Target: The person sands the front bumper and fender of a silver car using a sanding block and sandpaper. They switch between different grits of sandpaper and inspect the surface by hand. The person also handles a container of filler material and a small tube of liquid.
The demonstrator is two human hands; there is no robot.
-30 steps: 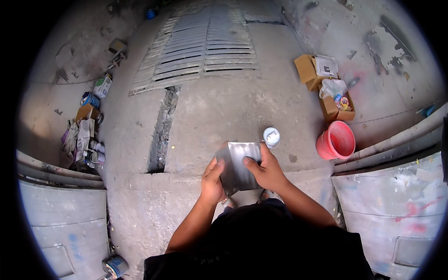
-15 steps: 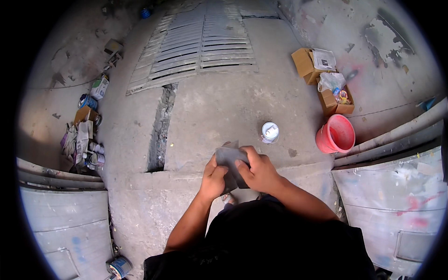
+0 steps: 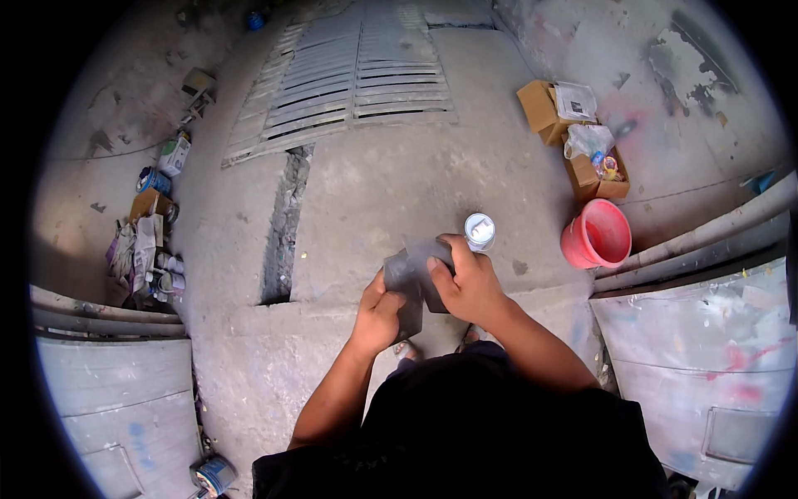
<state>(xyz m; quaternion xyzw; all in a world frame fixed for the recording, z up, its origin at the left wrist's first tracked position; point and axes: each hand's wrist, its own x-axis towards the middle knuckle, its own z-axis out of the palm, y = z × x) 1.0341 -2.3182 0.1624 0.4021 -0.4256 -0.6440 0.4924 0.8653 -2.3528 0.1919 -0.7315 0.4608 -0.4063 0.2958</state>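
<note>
My left hand (image 3: 378, 316) is closed on a dark grey, flat rectangular sheet (image 3: 407, 291), its thumb lying on the upper face. My right hand (image 3: 470, 284) pinches a similar dark grey sheet (image 3: 426, 249) between thumb and fingers. Both look like sandpaper, and their surfaces are too blurred to be sure. The right sheet sits slightly higher, and the two meet or overlap along their inner edges; I cannot tell whether they are joined. Beyond my right hand a small can with a white top (image 3: 480, 229) stands on the concrete floor.
A red bucket (image 3: 597, 235) and cardboard boxes (image 3: 597, 170) line the right wall. Cans, rags and paper (image 3: 148, 241) lie along the left. A rubble-filled trench (image 3: 287, 229) cuts the floor, with metal grating (image 3: 357, 87) farther off. Grey panels (image 3: 125, 407) flank me.
My right hand has moved up and to the right with its sheet, opening a wider gap at the sheets' lower edges. My left hand has barely moved.
</note>
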